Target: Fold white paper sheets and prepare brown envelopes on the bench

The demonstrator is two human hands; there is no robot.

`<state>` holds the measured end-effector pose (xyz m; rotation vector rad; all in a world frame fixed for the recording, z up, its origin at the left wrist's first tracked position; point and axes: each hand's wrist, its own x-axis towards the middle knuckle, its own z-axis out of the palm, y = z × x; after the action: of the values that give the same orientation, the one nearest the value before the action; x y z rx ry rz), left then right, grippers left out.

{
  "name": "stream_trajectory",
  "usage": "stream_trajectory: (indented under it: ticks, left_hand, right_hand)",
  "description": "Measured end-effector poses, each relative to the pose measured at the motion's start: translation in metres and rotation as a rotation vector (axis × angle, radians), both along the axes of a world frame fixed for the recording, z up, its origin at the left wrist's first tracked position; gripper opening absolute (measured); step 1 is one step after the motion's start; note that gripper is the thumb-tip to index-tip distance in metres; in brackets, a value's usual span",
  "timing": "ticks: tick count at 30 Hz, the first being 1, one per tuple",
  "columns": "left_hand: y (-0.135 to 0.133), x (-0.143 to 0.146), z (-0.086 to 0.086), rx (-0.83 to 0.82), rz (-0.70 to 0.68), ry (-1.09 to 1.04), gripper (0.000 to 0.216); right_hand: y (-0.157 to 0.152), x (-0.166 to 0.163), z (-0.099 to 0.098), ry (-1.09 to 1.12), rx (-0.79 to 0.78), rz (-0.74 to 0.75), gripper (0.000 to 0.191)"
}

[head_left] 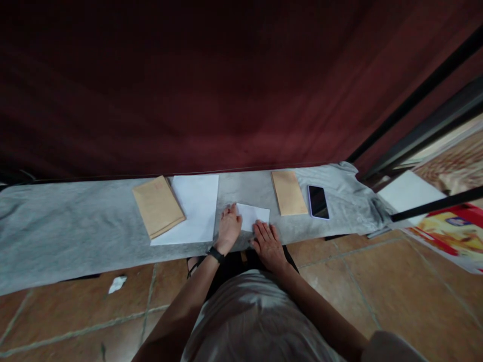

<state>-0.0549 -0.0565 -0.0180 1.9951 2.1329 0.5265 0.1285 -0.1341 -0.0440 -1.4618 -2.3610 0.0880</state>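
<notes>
A small white sheet of paper (253, 215), apparently folded, lies on the grey cloth in front of me. My left hand (229, 230) rests at its left edge, fingers extended and pressing down there. Across the paper's lower right corner lies my right hand (269, 246), flat with its fingers somewhat apart. Left of my left hand is a stack of larger white paper (199, 208). Brown envelopes (158, 205) partly cover that stack. Another brown envelope (289, 193) is to the right of the small paper, apart from my right hand.
A phone (319, 202) with a dark screen lies right of the single envelope. The grey cloth (75, 221) covers a long narrow bench against a dark red curtain (211, 100). Black bars (418, 103) and a red printed box (453, 231) stand at right. Crumpled tissue (117, 284) lies on the tiled floor.
</notes>
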Motion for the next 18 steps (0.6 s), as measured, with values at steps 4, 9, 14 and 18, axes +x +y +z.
stream_trajectory:
  ticks: [4,9,14,18]
  left_hand:
    - [-0.004,-0.005,-0.004,-0.076,0.027,-0.092,0.053]
    - [-0.022,0.0,0.002,0.015,-0.001,-0.059,0.049]
    - [-0.031,0.025,0.002,0.078,-0.338,0.003,0.05]
    - [-0.033,0.034,-0.011,0.016,-0.42,0.108,0.059]
  right_hand:
    - [0.002,0.007,0.002,0.001,-0.002,-0.031,0.051]
    - [0.004,-0.002,0.005,0.03,-0.008,-0.011,0.052]
    - [0.003,-0.01,0.002,0.016,0.004,0.002,0.052]
    - [0.001,-0.005,-0.002,-0.029,0.014,-0.023,0.05]
